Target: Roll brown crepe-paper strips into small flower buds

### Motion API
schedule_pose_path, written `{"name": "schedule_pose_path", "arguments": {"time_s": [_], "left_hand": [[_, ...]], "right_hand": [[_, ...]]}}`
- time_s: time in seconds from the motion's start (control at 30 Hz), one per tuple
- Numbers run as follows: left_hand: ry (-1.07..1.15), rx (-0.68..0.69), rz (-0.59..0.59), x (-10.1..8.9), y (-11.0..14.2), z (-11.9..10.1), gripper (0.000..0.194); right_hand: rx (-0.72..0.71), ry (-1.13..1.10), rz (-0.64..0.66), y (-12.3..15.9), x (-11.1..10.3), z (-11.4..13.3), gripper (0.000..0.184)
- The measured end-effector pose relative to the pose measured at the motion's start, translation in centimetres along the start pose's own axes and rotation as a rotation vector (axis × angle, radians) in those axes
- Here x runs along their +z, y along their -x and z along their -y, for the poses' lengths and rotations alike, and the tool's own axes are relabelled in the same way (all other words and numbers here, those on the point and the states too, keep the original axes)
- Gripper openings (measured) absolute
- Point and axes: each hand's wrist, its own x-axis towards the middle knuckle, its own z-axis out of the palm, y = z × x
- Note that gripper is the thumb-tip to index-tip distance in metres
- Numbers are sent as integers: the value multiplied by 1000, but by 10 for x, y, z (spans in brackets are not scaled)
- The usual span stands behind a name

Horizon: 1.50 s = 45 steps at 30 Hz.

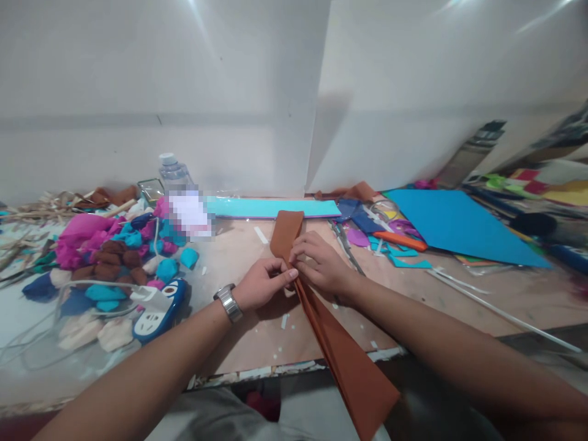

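Both hands meet at a long folded strip of brown paper or felt (349, 361), in the middle of the view. My left hand (269, 283), with a metal watch on its wrist, pinches the strip between thumb and bent fingers. From the other side my right hand (321, 266) closes its fingers on the strip at the same spot. The strip's flat far end lies beyond the hands on the table. Its layered near end fans out and hangs over the table's front edge. The tips of some fingers are hidden behind the strip.
To the left, a power strip (160, 309) with a plugged-in charger sits by crumpled coloured bundles (114, 257). Behind stand a bottle (171, 171) and turquoise sheets (275, 208). On the right lie an orange-handled tool (400, 240), a blue sheet (463, 226) and a thin white rod (505, 315).
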Motion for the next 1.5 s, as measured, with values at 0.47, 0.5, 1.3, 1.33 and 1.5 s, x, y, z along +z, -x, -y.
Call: {"name": "schedule_pose_path", "arguments": {"time_s": [0.47,0.5,1.3,1.33,1.5], "left_hand": [[-28,-16,-31,-1,1,2,52],[-56,-14,-43,-1,2,2,51],[269,-22,-297,-3,-3,-3,33],[277,-23,-314,-4,-3,-4,36],[344,-25,-364,-6,-4,-14,42]], "right_hand": [[14,-16,28,0,1,-2,11],[12,-17,31,0,1,-2,12],[197,-2,-57,3,2,-15,13],[214,-7,-74,4,3,-16,13],[280,-56,-155,5,2,-18,12]]}}
